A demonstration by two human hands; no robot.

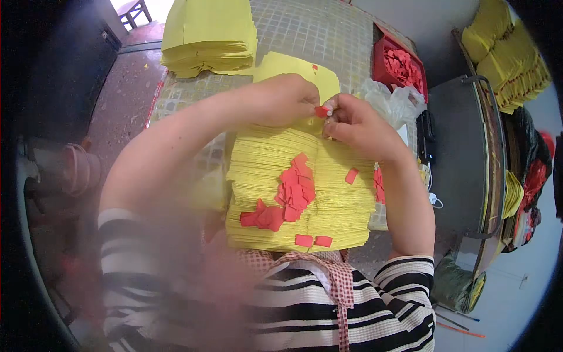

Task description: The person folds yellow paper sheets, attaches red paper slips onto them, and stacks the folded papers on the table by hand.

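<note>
My left hand [293, 101] reaches in from the left, its fingers pinched at a small red paper slip [321, 111]. On the slip's other side, my right hand [359, 125] has thumb and forefinger closed at its edge. Just behind the hands lies a flat yellow paper sheet [287, 64] with a little red piece [315, 67] near its top edge. Below the hands, thick rows of stacked yellow paper [258, 170] stand edge-up. A loose heap of red slips [296, 190] rests on them, and a few single slips [304, 240] lie nearer my body.
A tall stack of yellow paper [208, 35] stands at the back left of the patterned table [305, 29]. At the back right is a red box [381, 67] of red slips beside a clear plastic bag [399, 102]. More yellow bundles [504, 53] sit on a rack at right.
</note>
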